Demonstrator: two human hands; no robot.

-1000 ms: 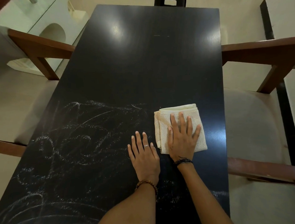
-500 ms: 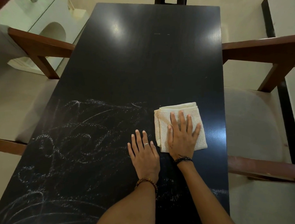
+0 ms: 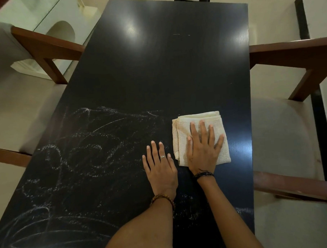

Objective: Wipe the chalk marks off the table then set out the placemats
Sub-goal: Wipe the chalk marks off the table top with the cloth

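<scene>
We see our right hand [image 3: 204, 150] still pressed flat, fingers spread, on the folded cloth [image 3: 199, 137] at the table's [image 3: 156, 68] near right, our left hand [image 3: 159, 165] flat beside it, unmoved, so chalk marks [image 3: 81, 146] sprawling leftward remain unwiped.

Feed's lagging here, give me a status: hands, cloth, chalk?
Right hand flat on folded cloth. Left hand flat on table. Chalk marks unwiped, left side. No placemats visible.
</scene>
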